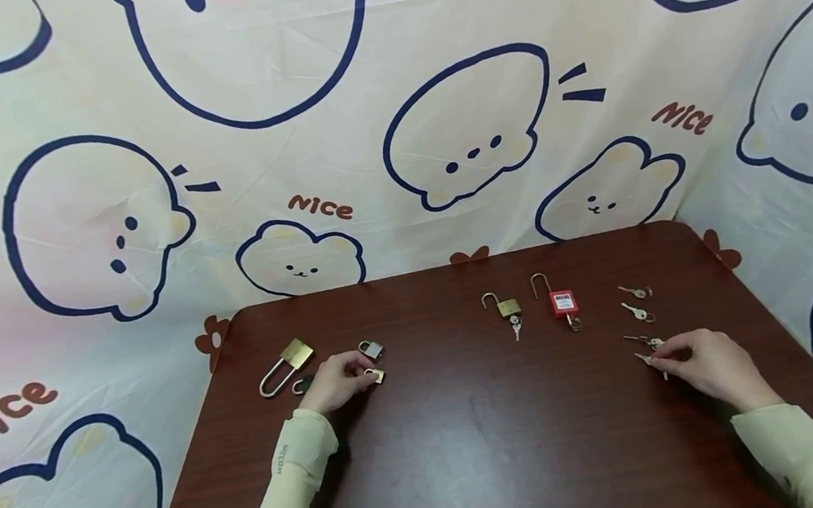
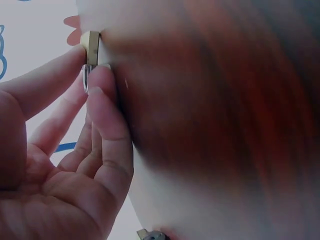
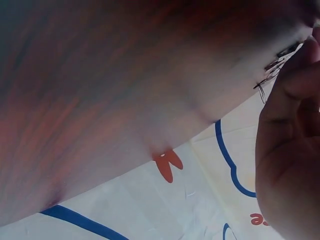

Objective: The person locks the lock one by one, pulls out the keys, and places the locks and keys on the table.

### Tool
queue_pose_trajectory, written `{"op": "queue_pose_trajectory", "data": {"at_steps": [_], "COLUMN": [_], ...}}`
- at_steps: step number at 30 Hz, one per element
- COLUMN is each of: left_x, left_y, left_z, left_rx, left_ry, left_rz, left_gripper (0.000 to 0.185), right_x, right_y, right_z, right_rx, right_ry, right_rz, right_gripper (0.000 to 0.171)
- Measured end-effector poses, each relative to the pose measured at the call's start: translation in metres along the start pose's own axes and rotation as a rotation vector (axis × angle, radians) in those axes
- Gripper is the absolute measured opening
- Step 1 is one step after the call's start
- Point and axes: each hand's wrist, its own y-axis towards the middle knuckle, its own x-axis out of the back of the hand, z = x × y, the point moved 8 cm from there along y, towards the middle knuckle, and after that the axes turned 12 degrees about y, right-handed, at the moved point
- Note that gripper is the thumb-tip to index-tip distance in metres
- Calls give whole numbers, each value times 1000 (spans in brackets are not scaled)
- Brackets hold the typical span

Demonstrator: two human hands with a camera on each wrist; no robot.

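My left hand is at the left of the table. It pinches a small brass padlock between thumb and fingertips; the left wrist view shows that padlock from its edge, shackle towards the palm. Just beyond lies a small silvery padlock. A dark padlock is partly hidden behind the hand, beside a large long-shackled brass padlock. At the right, my right hand pinches a small key close to other keys. In the right wrist view the fingertips are mostly cut off.
Towards the back stand out an unlocked brass padlock with keys in it and an unlocked red padlock. Two more sets of keys lie beyond the right hand. A patterned cloth hangs behind the brown table.
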Motion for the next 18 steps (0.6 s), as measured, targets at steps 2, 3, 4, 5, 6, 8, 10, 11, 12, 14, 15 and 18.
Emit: {"op": "queue_pose_trajectory", "data": {"at_steps": [2, 3, 4, 5, 6, 8, 10, 11, 12, 14, 15, 18], "left_x": [0, 0, 0, 0, 0, 0, 0, 0, 0, 0, 0, 0], "left_y": [0, 0, 0, 0, 0, 0, 0, 0, 1, 0, 0, 0], "left_z": [0, 0, 0, -1, -1, -1, -1, -1, -1, 0, 1, 2], "left_rx": [-12, -17, -22, -24, -25, -31, -32, -31, -28, -23, -19, -16], "left_ry": [-14, -20, -25, -29, -29, -22, -16, -15, -13, -17, -19, -22], "left_rz": [6, 9, 11, 12, 11, 9, 6, 6, 6, 8, 9, 7], "left_gripper": [8, 8, 9, 9, 9, 10, 10, 10, 10, 9, 9, 9], "right_x": [3, 4, 4, 5, 5, 5, 6, 6, 6, 7, 7, 7], "right_y": [0, -1, -1, -1, -1, -1, -1, -1, -1, -2, -2, -2], "right_z": [-1, -1, -2, -2, -2, -3, -4, -5, -6, -8, -9, -10], "right_rx": [-8, -9, -11, -12, -11, -9, -10, -13, -14, -21, -24, -22], "right_ry": [-6, -8, -10, -12, -14, -19, -22, -23, -23, -23, -24, -19], "right_rz": [-5, -7, -7, -6, -7, -4, -1, 1, 4, 9, 8, 9], "right_gripper": [14, 14, 13, 13, 12, 12, 12, 12, 12, 13, 13, 13]}}
